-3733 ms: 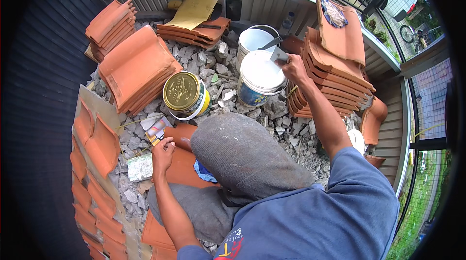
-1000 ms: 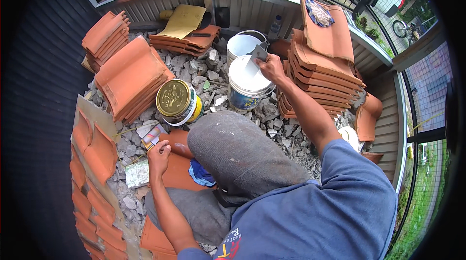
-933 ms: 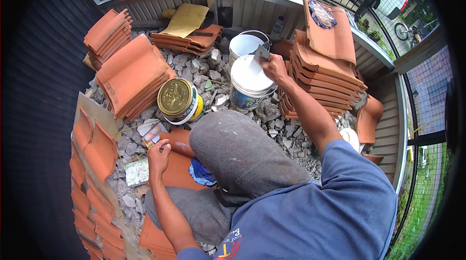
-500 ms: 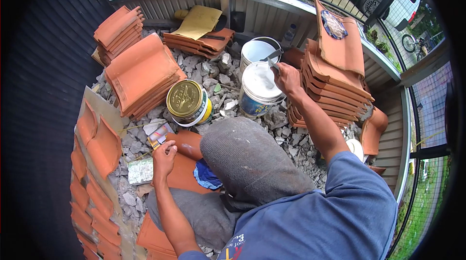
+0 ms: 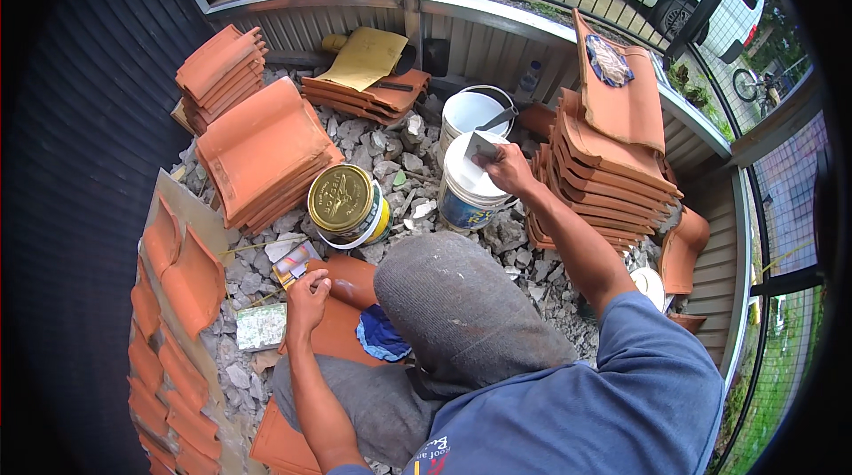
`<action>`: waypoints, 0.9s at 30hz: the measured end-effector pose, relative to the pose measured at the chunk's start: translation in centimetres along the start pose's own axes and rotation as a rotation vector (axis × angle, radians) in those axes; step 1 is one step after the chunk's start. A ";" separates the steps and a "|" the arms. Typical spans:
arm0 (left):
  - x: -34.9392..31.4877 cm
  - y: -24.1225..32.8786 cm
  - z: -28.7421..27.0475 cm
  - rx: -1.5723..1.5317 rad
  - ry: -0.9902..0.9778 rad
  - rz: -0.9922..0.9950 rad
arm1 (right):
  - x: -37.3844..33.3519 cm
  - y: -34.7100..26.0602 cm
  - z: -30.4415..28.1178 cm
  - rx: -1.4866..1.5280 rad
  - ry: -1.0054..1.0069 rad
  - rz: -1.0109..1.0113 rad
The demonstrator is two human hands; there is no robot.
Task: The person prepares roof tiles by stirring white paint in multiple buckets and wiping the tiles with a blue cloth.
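Observation:
My right hand (image 5: pixel 512 171) is closed around a putty knife, its flat grey blade (image 5: pixel 482 148) over the white top of a bucket (image 5: pixel 463 200); whether it touches cannot be told. Just behind, a second white bucket (image 5: pixel 461 111) has a dark-handled tool (image 5: pixel 499 118) leaning across its rim. My left hand (image 5: pixel 308 298) is held with curled fingers above a clay roof tile (image 5: pixel 351 280); anything pinched there is too small to make out. Near it lie a small printed packet (image 5: pixel 297 260) and a blue cloth (image 5: pixel 380 333). A gold-lidded paint can (image 5: pixel 341 198) stands ahead.
Stacks of clay tiles rise at left (image 5: pixel 262 151) and right (image 5: pixel 612 160). Yellow sandpaper (image 5: pixel 364 58) lies on a low stack at the back. Broken rubble (image 5: pixel 399 156) covers the ground. Laid tiles (image 5: pixel 173 360) line the left side. Corrugated metal walls (image 5: pixel 470 58) enclose the spot.
My right hand has come down and left over the nearer bucket, and the blade now shows its broad face. The left hand has barely moved. The whole view has shifted slightly.

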State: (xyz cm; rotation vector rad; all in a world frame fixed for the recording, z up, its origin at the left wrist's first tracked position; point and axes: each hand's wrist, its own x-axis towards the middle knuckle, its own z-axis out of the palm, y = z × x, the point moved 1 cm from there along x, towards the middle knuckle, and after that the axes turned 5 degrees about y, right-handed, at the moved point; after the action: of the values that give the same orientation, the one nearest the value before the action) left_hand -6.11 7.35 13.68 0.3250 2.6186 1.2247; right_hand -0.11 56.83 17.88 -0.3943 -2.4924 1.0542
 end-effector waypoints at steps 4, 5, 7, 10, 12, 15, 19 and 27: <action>0.1 0.2 0.1 -0.012 -0.006 0.000 | 0.2 0.6 -0.5 0.202 -0.132 0.135; 0.1 0.3 0.2 -0.015 -0.008 0.000 | 0.2 1.0 -0.7 0.295 -0.165 0.210; 0.3 0.2 0.2 -0.016 -0.006 0.000 | 0.3 1.4 -1.4 0.293 -0.197 0.230; 0.3 0.0 0.4 -0.043 -0.014 0.006 | 0.4 1.5 -1.9 0.264 -0.216 0.227; 0.4 -0.1 0.4 -0.036 -0.011 0.028 | 0.7 1.3 -2.0 0.173 -0.133 0.134; 0.4 -0.1 0.2 -0.001 -0.031 -0.016 | 1.1 1.9 -1.0 0.111 -0.053 0.015; 0.3 0.1 0.3 0.001 -0.027 -0.020 | 1.2 1.9 0.0 0.003 0.061 0.008; -0.2 0.5 -0.1 -0.003 -0.001 -0.028 | 1.4 3.0 0.3 -0.271 0.282 -0.011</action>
State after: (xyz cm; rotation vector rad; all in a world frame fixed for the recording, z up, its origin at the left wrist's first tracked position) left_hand -5.96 7.51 14.13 0.2877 2.6118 1.2188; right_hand -1.16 59.21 15.82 -0.5650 -2.3782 0.6071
